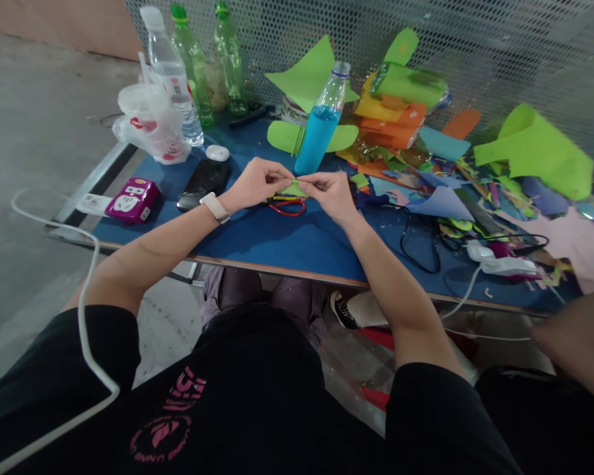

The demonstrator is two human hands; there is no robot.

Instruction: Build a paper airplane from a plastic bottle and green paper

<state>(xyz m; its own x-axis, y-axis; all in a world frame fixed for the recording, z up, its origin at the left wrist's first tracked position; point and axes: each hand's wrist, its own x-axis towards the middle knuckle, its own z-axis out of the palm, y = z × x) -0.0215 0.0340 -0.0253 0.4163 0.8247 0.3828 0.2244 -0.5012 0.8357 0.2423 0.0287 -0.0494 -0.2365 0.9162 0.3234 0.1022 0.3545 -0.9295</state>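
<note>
Between my two hands is a small piece of green paper (294, 189), pinched at its upper edge. My left hand (261, 183) grips its left side with thumb and fingertips, and a white watch band (214, 207) is on that wrist. My right hand (330, 192) pinches the right side, its fingertips almost meeting the left ones. Just below the paper lie scissors with red handles (288, 208), partly covered by it. Right behind my hands stands a bottle with blue paper or liquid inside (319, 132), green paper wings (283, 137) beside it.
On the left are a purple power socket (133, 200), a black phone (204, 183), a white case (218, 153), a water bottle (171, 82) and green bottles (193, 69). Paper scraps (440, 198) and cables (433, 257) cover the right side. Another person's arm (577, 343) shows at lower right.
</note>
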